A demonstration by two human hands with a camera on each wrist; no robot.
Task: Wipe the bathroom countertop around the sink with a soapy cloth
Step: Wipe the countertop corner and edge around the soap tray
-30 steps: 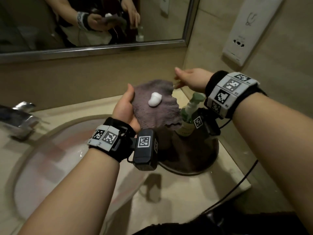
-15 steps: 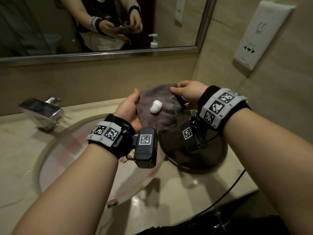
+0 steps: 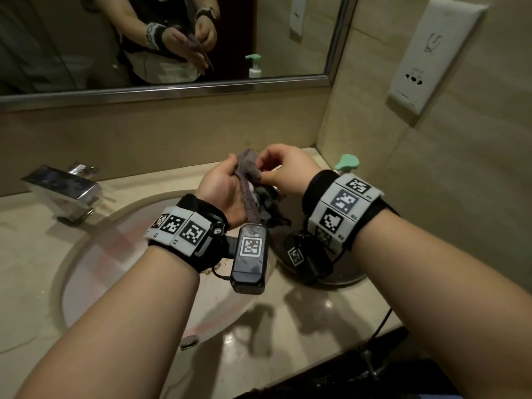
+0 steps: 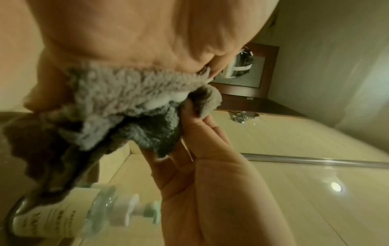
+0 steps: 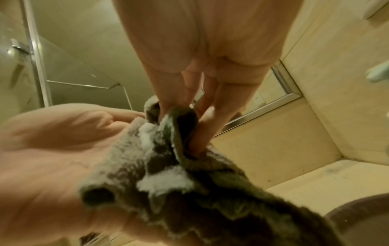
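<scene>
A grey fluffy cloth [image 3: 250,171] is bunched between both hands above the right rim of the sink. My left hand [image 3: 227,180] holds it against the palm, thumb on its upper edge. My right hand [image 3: 263,169] pinches the cloth's top fold from the right. White soap foam [image 5: 164,181] is smeared inside the folds of the cloth [image 5: 189,191], and it also shows as foam [image 4: 160,101] in the left wrist view. The beige marble countertop [image 3: 302,326] runs around the oval sink [image 3: 115,254].
A soap pump bottle [image 3: 347,163] stands on a dark round tray [image 3: 342,280] in the right corner. A chrome faucet [image 3: 60,185] sits behind the sink at left. A mirror [image 3: 172,38] and a wall socket [image 3: 426,53] are above.
The cloth lay spread on my left palm with a blob of foam on top. My right hand has since folded it over the foam, and both hands have closed together.
</scene>
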